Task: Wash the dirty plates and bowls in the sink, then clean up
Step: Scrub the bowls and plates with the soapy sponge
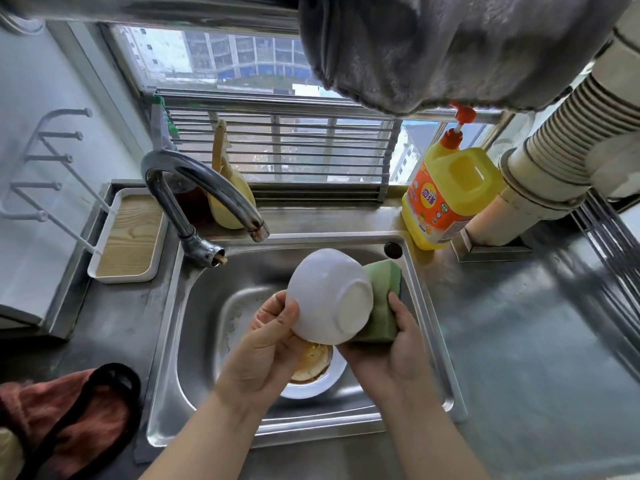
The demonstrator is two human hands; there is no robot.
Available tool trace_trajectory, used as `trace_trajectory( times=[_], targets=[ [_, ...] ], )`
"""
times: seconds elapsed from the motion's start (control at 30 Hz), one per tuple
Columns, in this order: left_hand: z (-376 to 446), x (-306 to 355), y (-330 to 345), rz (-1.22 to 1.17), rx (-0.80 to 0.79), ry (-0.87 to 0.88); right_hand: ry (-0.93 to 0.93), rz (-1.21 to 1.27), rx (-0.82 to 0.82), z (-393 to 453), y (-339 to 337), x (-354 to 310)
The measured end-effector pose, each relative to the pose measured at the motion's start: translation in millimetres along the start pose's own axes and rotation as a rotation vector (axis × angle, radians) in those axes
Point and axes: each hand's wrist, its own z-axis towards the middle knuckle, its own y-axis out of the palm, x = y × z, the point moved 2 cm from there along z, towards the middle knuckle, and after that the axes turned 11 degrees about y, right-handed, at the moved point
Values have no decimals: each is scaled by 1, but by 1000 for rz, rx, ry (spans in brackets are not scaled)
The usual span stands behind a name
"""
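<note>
Partly hidden, left hand (273, 336) grips bowl (329, 296); right hand (391, 344) clutches sponge (382, 299).

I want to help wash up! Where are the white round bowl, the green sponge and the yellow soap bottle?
white round bowl (329, 296): head view, on its upturned outer side.
green sponge (382, 296): head view, on its broad green face.
yellow soap bottle (450, 199): head view, on its body.

Two hands: left (268, 336), right (391, 344). One white bowl (329, 296). One green sponge (382, 299). One dirty plate (311, 375) in one steel sink (194, 327). One tap (194, 188). One yellow soap bottle (446, 195). One tray (128, 237). One grey towel (450, 46). One red cloth (69, 410).
</note>
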Motion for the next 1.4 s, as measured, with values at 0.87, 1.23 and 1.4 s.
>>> trace_trajectory(
  times=[0.87,1.23,1.4],
  targets=[
    [0,-1,-2,331,-63,-68,-752,-1753,376,-17,24,-48],
    [2,6,1,390,-20,-1,-672,-1651,393,1,39,-46],
    [7,10,5,363,-100,116,-1134,-1933,299,-35,52,6]
  ],
)
